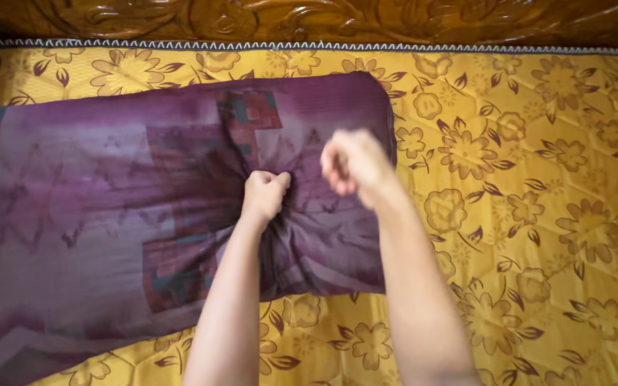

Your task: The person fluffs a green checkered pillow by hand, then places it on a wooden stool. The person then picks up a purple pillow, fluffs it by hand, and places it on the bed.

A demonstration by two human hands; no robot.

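A: Where does the purple pillow (109, 207) lie?

B: It lies flat on the yellow bedspread (538, 214), the one printed with brown flowers. It fills the left and middle of the bed, and its long side runs across the view. Its far right corner is rounded. The cover is a dark plum with squarish patches of red and teal, one near the far edge and one near the near edge.

A: And the hands?

B: The left hand (265, 194) is balled into a tight fist and is pressed down into the pillow, right of its middle. The cloth sinks under it, and creases fan out from the knuckles in all directions. Whether it merely presses or has a pinch of cover inside the fist cannot be told.

A: The right one?

B: The right hand (354, 161) is also curled into a fist, just beside the left one and toward the pillow's right end. It is blurred and appears raised above the cover, holding nothing that shows. Both bare forearms reach in from the near edge of the pillow.

A: What lies beyond the pillow?

B: Past its far edge the bedspread ends in a narrow zigzag trim (323, 46), and behind that stands a carved wooden headboard (309, 18), dark brown with leafy scrollwork.
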